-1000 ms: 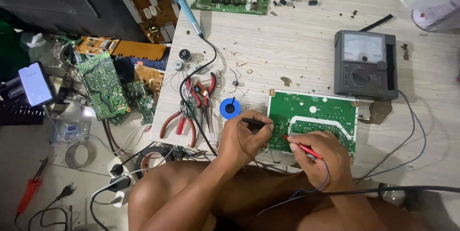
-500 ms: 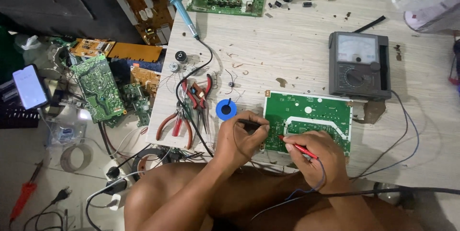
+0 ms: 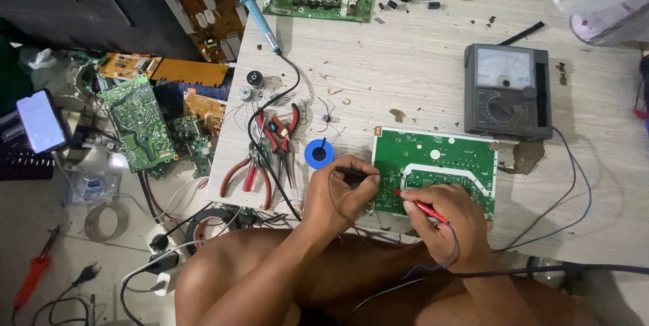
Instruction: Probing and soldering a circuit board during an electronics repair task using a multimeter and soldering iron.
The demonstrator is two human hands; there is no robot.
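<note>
Head cam, looking straight down: my left hand [image 3: 341, 194] is curled tight around the black probe [image 3: 353, 172], pinching the thin plastic stick with its tip at the left edge of the green circuit board [image 3: 436, 167]. My right hand [image 3: 446, 221] is closed the same way on the red probe [image 3: 420, 204], whose slim tip pokes onto the board's lower left area. The board is flat, rectangular and matte green with white traces, lying on the pale scuffed wooden table [image 3: 405, 62] right under both hands. Just past the right hand sits the boxy grey analog multimeter [image 3: 507, 91], with thin leads looping back toward me. Left of my left hand there's a round blue solder wick spool [image 3: 318, 154], then red-handled pliers [image 3: 250, 170]. Farther up from that hand lies a blue-handled soldering iron [image 3: 257, 12].
</note>
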